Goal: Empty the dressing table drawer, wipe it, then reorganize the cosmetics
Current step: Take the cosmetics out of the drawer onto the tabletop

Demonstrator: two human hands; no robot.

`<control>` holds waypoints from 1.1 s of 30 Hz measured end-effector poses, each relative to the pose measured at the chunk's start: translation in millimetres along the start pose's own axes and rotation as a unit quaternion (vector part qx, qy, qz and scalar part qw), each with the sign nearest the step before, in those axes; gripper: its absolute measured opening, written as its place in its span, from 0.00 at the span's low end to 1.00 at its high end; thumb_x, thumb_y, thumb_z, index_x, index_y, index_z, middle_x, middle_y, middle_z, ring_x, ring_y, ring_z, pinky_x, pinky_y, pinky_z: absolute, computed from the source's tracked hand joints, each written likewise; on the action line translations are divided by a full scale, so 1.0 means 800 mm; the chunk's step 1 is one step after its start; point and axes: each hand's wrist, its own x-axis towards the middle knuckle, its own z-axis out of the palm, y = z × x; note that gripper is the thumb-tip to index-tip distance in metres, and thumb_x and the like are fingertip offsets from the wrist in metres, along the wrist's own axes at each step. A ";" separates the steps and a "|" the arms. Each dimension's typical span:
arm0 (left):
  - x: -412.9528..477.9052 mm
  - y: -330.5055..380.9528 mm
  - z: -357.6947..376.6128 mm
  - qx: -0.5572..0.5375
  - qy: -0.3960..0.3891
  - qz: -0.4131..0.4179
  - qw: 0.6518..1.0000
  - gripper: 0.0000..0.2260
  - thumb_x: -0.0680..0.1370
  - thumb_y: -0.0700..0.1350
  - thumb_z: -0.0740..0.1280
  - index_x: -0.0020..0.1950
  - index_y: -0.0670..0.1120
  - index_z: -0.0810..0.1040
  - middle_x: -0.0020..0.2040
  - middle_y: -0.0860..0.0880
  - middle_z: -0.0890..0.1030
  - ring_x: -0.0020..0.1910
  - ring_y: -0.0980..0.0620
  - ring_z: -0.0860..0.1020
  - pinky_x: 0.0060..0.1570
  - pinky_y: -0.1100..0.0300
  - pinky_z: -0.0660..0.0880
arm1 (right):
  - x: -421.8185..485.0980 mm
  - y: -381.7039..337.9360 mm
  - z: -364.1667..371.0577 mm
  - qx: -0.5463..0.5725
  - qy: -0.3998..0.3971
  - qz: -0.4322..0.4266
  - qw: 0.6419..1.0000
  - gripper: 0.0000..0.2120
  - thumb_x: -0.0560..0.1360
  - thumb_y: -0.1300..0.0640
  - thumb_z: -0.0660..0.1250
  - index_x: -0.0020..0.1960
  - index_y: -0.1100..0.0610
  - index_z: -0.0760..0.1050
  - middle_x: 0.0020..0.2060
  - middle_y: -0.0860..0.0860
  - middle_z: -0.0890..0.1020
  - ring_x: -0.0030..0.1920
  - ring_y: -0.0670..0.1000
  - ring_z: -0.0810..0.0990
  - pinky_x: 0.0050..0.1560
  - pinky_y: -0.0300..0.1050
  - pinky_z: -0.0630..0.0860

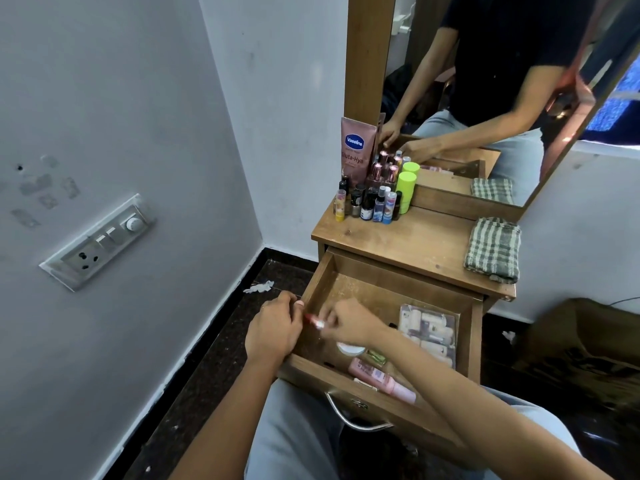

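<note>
Head: left hand [273,329], right hand [349,323] pinch red tube [313,320].

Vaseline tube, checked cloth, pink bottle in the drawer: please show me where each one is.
Vaseline tube [355,144], head view, on the blue logo.
Checked cloth [493,249], head view, middle of its folded top face.
Pink bottle [379,378], head view, middle of its body.
</note>
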 end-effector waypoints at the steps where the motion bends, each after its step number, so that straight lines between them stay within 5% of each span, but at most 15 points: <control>1: 0.000 -0.001 0.001 -0.001 0.000 0.000 1.000 0.12 0.82 0.53 0.56 0.59 0.50 0.74 0.50 0.50 0.81 0.48 0.50 0.79 0.41 0.56 0.72 | -0.001 -0.004 -0.015 0.044 0.038 0.010 0.998 0.05 0.73 0.62 0.68 0.48 0.57 0.75 0.37 0.54 0.82 0.34 0.50 0.80 0.34 0.39 0.78; 5: 0.000 -0.002 0.001 -0.014 0.003 0.003 1.000 0.12 0.82 0.54 0.56 0.57 0.50 0.74 0.49 0.50 0.81 0.47 0.49 0.79 0.41 0.55 0.73 | 0.001 -0.030 -0.095 0.069 0.211 -0.008 0.975 0.09 0.76 0.51 0.67 0.44 0.57 0.75 0.34 0.54 0.82 0.31 0.50 0.81 0.34 0.42 0.79; 8: 0.000 -0.002 0.001 -0.011 0.006 0.006 1.000 0.12 0.82 0.53 0.56 0.58 0.49 0.74 0.49 0.49 0.81 0.48 0.50 0.79 0.41 0.55 0.74 | 0.019 -0.037 -0.144 0.039 0.329 -0.026 0.943 0.03 0.76 0.61 0.65 0.44 0.60 0.76 0.31 0.48 0.78 0.28 0.37 0.76 0.30 0.31 0.70; 10: 0.000 -0.001 0.001 -0.014 0.004 0.004 1.000 0.12 0.82 0.53 0.56 0.58 0.50 0.74 0.49 0.50 0.81 0.48 0.50 0.79 0.42 0.55 0.74 | 0.040 -0.036 -0.163 0.022 0.374 -0.021 0.927 0.02 0.73 0.63 0.64 0.42 0.60 0.75 0.31 0.50 0.78 0.31 0.40 0.76 0.32 0.36 0.71; 13: 0.000 0.000 0.000 -0.016 0.002 0.003 1.000 0.12 0.82 0.53 0.56 0.59 0.50 0.74 0.50 0.50 0.81 0.48 0.50 0.79 0.41 0.57 0.71 | 0.073 -0.022 -0.170 -0.001 0.380 -0.002 0.925 0.01 0.70 0.63 0.66 0.40 0.59 0.74 0.35 0.53 0.78 0.36 0.49 0.75 0.36 0.43 0.73; 23: 0.001 -0.002 -0.001 -0.016 0.011 0.018 1.000 0.12 0.82 0.54 0.56 0.57 0.51 0.75 0.47 0.51 0.81 0.45 0.52 0.79 0.40 0.55 0.76 | 0.116 0.024 -0.110 0.097 0.455 0.024 0.885 0.10 0.71 0.62 0.72 0.51 0.59 0.75 0.43 0.54 0.80 0.43 0.52 0.80 0.45 0.50 0.80; 33: 0.002 -0.003 0.001 -0.018 0.010 0.008 1.000 0.12 0.81 0.56 0.56 0.56 0.52 0.74 0.47 0.51 0.80 0.44 0.52 0.79 0.40 0.54 0.77 | 0.145 0.023 -0.103 0.134 0.503 0.048 0.852 0.09 0.72 0.63 0.72 0.48 0.57 0.74 0.42 0.53 0.81 0.42 0.51 0.81 0.43 0.51 0.81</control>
